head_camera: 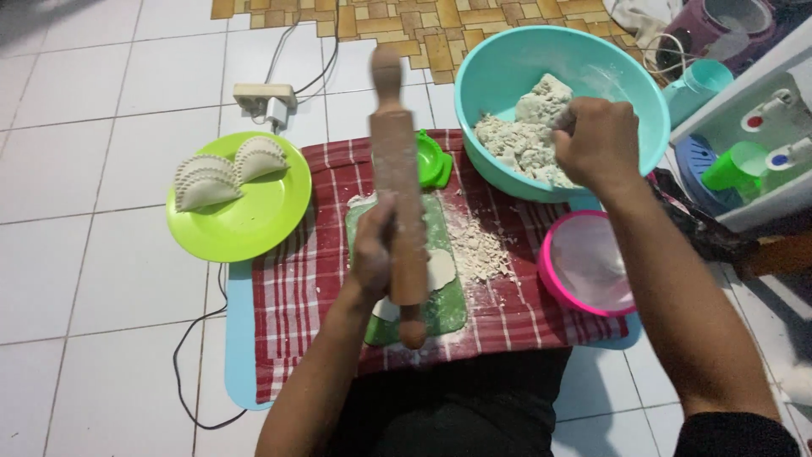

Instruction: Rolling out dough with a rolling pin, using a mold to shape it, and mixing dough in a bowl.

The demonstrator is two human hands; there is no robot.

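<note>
Head view, looking down at a white tiled floor [101, 279]. Landmark taken: the red and white checked cloth [296, 288], lying on the floor over a light blue mat [238, 338].

Left hand [372, 254]: closed around the floured wooden rolling pin [397, 195], which is raised above the cloth with one handle pointing away from the person. Below it, on the middle of the cloth, lies a green rectangular cutting board [444, 309] with a flattened piece of pale dough [440, 269] on it. Loose flour and crumbs [478, 250] lie on the cloth just right of the board.

Right hand [596, 144]: fingers curled into the lump of pale dough [529, 140] inside the turquoise plastic bowl [507, 63], which overlaps the far right corner of the cloth.

Other items: a small green plastic mould [433, 159] at the far edge of the cloth, touching the bowl's near side. A pink-rimmed round sieve [584, 264] at the right edge of the cloth. A lime green round plate [245, 220] overlapping the left edge of the cloth, carrying two crimped half-moon pastries [222, 171]. A white power strip [264, 100] with cables on the floor beyond the plate.
</note>
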